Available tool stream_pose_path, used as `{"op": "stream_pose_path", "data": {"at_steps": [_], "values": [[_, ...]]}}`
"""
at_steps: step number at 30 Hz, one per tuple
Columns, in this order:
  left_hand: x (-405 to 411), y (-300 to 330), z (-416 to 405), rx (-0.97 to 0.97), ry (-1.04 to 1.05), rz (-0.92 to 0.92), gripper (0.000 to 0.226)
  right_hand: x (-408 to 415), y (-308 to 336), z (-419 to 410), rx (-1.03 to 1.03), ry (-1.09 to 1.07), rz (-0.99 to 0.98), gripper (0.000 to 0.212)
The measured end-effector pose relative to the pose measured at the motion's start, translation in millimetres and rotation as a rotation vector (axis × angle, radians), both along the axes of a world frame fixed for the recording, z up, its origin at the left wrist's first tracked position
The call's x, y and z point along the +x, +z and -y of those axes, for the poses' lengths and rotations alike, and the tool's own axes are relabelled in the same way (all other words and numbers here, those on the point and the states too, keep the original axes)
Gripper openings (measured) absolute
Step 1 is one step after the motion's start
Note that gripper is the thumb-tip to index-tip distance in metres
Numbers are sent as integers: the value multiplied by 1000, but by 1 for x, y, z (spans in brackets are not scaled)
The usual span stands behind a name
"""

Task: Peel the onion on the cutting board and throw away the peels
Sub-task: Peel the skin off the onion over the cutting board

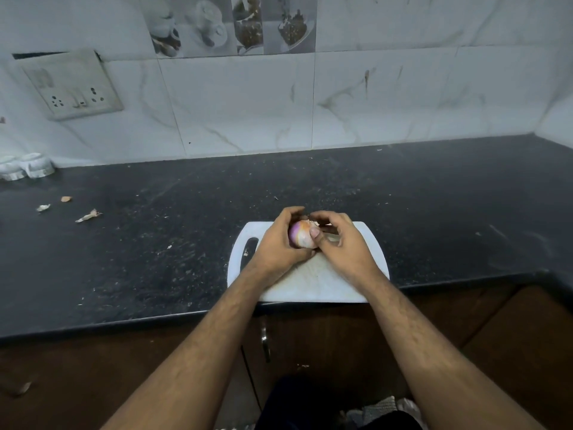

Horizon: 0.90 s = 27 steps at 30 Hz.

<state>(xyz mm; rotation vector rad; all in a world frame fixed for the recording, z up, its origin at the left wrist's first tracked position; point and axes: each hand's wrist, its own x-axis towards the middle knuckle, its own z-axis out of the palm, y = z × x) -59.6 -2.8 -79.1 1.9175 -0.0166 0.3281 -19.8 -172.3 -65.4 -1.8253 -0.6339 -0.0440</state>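
A small purple-and-white onion is held just above the white cutting board at the counter's front edge. My left hand cups it from the left. My right hand grips it from the right, thumb pressed on its front and fingertips at its brown papery top. Most of the onion is hidden by my fingers.
The board has a handle slot on its left and lies on a black stone counter. Loose peel scraps lie far left. White cups stand at the back left by the tiled wall. Brown cabinet doors are below.
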Motion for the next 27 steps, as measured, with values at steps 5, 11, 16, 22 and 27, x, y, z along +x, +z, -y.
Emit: {"op": "stream_pose_path", "data": {"at_steps": [5, 11, 16, 22, 27], "values": [[0, 1, -1, -15, -71, 0, 86, -2, 0, 1, -52, -9, 47, 23], [1, 0, -1, -69, -89, -16, 91, -2, 2, 0, -58, -73, 58, 17], [2, -1, -1, -51, -95, -12, 83, -1, 2, 0, -49, -156, 95, 2], [1, 0, 0, -33, -73, -15, 70, 0, 0, 0, -45, -101, 72, 11], [0, 0, -1, -78, -8, 9, 70, -5, 4, 5, 56, -25, -36, 14]]}}
